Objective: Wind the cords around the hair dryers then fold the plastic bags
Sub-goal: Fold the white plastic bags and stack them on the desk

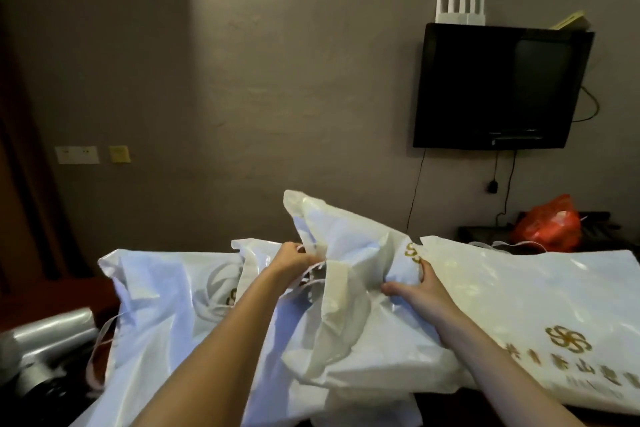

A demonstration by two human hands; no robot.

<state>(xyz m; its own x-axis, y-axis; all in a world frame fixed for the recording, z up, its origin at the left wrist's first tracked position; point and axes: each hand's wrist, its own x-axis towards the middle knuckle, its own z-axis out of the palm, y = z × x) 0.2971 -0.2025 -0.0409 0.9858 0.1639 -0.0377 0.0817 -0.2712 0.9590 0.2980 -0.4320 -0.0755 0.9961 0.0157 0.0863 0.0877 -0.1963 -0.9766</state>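
Dim room, grey-brown wall. Dark desk mostly buried under white plastic bags; only slivers of its top show. Wall-mounted black television at upper right, a white router with upright antennas on its top edge, cables hanging below it. Switch plates low on the wall at left. Far right, an orange bag sits on a dark stand. Middle bag is raised and bunched between both hands. Left hand has fingers curled round its handle strips near the top; right hand grips the crumpled side, thumb toward the camera, fingers wrapped behind. Left bag lies rumpled, its loop handle trailing off the near edge. Right bag lies flat beside the middle one, gold logo and lettering up. Silver hair dryer at bottom left, partly cut off by the frame; cord state cannot be told. Forearms cross the foreground and hide the near desk.
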